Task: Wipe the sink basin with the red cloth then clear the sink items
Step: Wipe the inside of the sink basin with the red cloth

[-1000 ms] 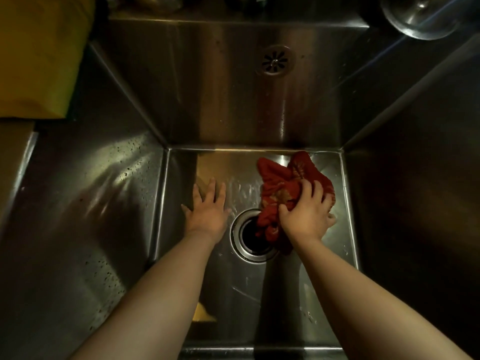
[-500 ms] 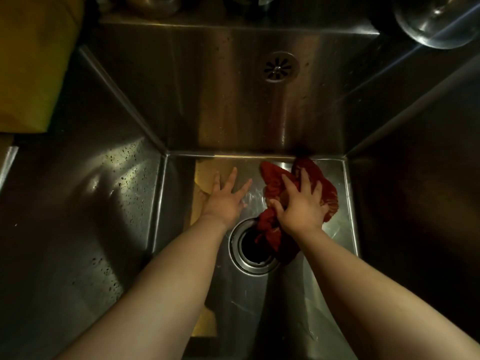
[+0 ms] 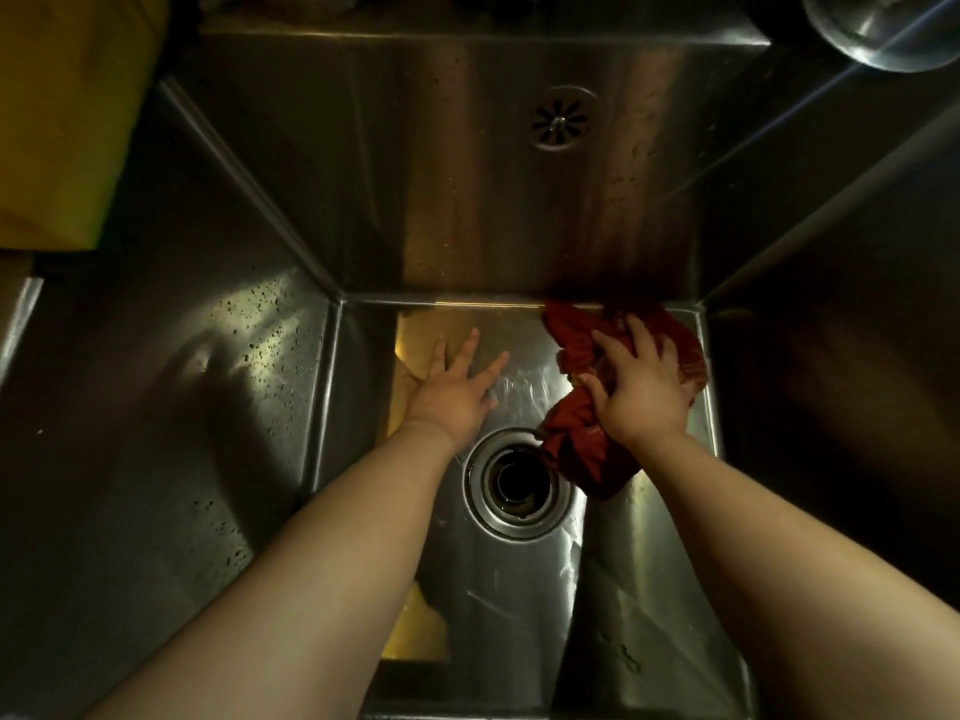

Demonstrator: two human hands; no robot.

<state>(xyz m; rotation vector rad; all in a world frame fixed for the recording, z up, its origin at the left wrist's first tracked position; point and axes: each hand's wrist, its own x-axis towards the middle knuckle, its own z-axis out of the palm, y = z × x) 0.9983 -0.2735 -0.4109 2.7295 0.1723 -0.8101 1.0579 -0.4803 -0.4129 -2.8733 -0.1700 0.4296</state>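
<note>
A deep steel sink basin fills the view. The crumpled red cloth lies on the basin floor at the far right corner, one end trailing to the rim of the drain. My right hand presses down on the cloth with fingers spread over it. My left hand rests flat on the basin floor left of the cloth, fingers straight and spread, holding nothing. Part of the cloth is hidden under my right hand.
An overflow grille sits high on the back wall. A yellow cloth or bag lies on the left ledge. A steel bowl stands at the top right rim. Water droplets speckle the left wall.
My right hand has pushed the red cloth away toward the back right corner. My left hand slid forward and rightward along the floor, fingers spreading wider.
</note>
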